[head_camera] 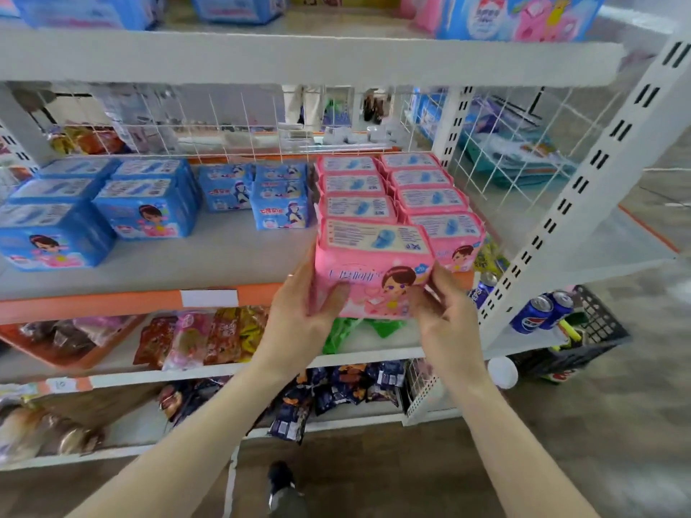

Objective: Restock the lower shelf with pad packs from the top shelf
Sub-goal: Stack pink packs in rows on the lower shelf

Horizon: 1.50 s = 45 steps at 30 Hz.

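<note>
Head view: a person's left grip (299,312) and right grip (445,312) grasp a pink pad pack (374,271) by its two sides at the front edge of the lower shelf (224,256), near its right end, just ahead of two rows of matching pink packs (422,188). Blue packs (146,203) stand toward the shelf's left end.

My left hand (299,312) covers the lower left corner of the pink plastic pad pack (374,271), and my right hand (445,312) covers its lower right corner. Its small print is too blurred to read. The blue and pink packs (516,16) on the white metal top shelf (299,57) run off the upper edge.
</note>
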{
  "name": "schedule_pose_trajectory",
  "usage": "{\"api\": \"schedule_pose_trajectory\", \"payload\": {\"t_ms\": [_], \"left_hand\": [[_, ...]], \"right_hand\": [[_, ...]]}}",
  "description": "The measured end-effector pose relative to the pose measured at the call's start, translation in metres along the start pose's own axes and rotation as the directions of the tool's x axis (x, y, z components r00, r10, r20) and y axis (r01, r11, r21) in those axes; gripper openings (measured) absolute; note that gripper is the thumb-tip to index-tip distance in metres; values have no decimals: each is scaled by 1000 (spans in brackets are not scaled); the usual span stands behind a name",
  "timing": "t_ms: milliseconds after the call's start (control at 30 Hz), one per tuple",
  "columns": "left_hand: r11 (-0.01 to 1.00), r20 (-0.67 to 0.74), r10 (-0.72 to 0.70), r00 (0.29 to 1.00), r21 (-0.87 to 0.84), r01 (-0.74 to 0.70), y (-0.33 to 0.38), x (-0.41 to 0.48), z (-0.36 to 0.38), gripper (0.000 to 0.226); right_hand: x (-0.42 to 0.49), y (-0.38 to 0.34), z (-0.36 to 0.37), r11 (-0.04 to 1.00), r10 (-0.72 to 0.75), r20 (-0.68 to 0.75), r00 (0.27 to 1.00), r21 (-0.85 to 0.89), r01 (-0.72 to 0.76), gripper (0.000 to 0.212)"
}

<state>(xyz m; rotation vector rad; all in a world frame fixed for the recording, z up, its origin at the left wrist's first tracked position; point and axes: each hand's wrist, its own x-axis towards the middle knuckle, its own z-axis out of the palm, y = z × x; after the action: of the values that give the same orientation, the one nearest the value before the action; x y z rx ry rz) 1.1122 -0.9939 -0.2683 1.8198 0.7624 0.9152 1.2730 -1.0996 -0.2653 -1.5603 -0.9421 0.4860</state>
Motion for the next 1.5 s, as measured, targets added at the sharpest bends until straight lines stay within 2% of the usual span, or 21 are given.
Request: {"api": "schedule_pose_trajectory", "payload": {"t_ms": [100,167,300,400,600,667,767,867,1033,1167,1300,1500], "left_hand": [[1000,25,13,1000,24,-14,-7,25,-1,59],[991,3,37,999,128,-37,-10,35,-1,69],[952,6,63,998,299,-62,-19,37,1,79],[954,40,24,999,296,-35,-33,45,-2,79],[942,44,30,999,333,-43,-61,80,-14,78],[945,74,31,997,324,-53,-70,85,-17,76],[962,138,14,990,267,-50,-83,90,-17,75],[966,170,-17,985,257,-28,-95,99,-14,76],[967,140,-13,990,254,-23,-108,105,-3,80],[968,93,32,995,243,-54,-118,105,9,74],[982,37,66,997,172,-72,-127,104,19,74],[987,28,69,997,146,-72,-141,105,23,70]], "right_hand": [[22,3,5,999,-7,0,1000,-40,7,9],[36,7,6,996,-22,-24,999,-91,20,4],[54,19,8,999,12,-87,996,-43,-16,14],[64,26,15,997,21,-87,996,-77,-27,17],[82,45,34,976,35,-67,997,-214,-48,5],[85,52,40,967,18,-79,997,-253,-37,4],[87,63,47,950,5,-103,995,-311,-37,15],[90,73,49,953,35,-108,994,-296,-66,25],[101,89,45,931,-64,-88,994,-363,27,25],[112,95,40,950,-12,-27,1000,-312,3,46],[117,98,35,953,-2,10,1000,-303,5,49],[120,97,40,968,-88,-13,996,-236,83,58]]}}
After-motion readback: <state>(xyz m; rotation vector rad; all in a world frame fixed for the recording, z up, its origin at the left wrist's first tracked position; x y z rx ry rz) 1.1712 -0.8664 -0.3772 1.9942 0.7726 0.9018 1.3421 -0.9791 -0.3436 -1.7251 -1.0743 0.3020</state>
